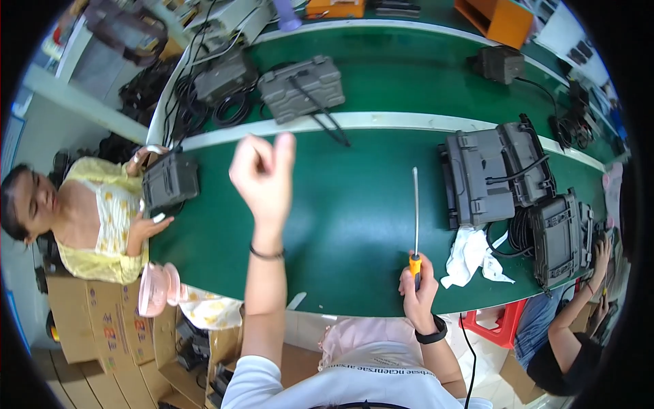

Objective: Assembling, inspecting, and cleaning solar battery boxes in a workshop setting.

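Observation:
My right hand (419, 292) is wrapped round the yellow and black handle of a screwdriver (416, 218). Its long metal shaft points away from me over the green table (340, 225). My left hand (262, 178) is raised above the middle of the table, fingers curled into a fist and thumb sticking up. Nothing shows in it. To the right of the screwdriver stands a grey latched case (482, 178) with a black handle. A crumpled white cloth (469, 258) lies in front of that case, not far from my right hand.
Another grey case (558, 238) stands at the right edge beside coiled black cable (520, 232). More cases (303, 87) and cables sit on the far bench. A person (95, 218) at left touches a grey box (170, 180); another (565, 334) works at right. A pink fan (161, 290) is at the left edge.

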`<state>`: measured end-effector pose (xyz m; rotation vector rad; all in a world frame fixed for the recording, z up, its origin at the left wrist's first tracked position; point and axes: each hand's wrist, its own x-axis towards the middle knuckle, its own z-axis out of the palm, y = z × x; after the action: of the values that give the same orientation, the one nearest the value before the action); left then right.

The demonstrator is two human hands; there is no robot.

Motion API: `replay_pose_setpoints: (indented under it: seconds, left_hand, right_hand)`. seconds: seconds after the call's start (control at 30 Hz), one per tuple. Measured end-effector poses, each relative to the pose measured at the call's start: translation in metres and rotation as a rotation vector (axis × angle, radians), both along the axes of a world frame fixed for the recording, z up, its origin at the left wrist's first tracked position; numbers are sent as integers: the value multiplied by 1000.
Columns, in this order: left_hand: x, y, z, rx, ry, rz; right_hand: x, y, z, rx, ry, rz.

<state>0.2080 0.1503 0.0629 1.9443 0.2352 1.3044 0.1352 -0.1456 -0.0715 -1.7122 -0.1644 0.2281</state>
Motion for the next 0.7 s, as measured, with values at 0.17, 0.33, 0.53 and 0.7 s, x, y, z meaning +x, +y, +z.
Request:
replay_pose_setpoints:
  seconds: [0.17,0.33,0.53,0.7]
  left_hand:
    - [106,136,-78,-406,247,-33]
    - [130,228,-101,-1025,493,-644]
    - [129,80,-91,-765,415,-612]
    - [127,45,-103,-564,317,-667]
  right_hand:
    - [5,-3,10,-123,-3,8]
    - [6,11,8,-145,-124,59]
    - [8,-1,9,-164,-67,-29]
    - [9,6,8,-97,-64,-20]
